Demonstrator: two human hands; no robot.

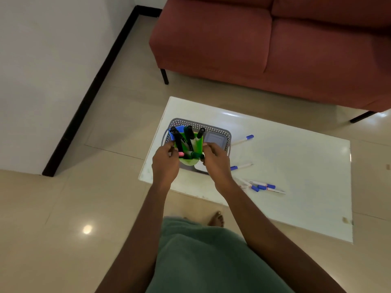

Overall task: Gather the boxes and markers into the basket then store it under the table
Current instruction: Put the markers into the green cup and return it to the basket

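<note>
A grey perforated basket (224,133) stands on the left part of the white table (296,176). A green box (195,144) full of dark markers (188,132) is held over the basket between my two hands. My left hand (166,163) grips its left side and my right hand (215,161) grips its right side. A blue box (179,129) and a grey box (213,139) lie inside the basket. Several blue-capped white markers (262,186) lie loose on the table to the right, with one such marker (243,140) beside the basket.
A red sofa (275,49) on black legs stands behind the table. A white wall with a black skirting (95,87) runs on the left. My bare foot (216,218) is on the tiled floor at the table's near edge.
</note>
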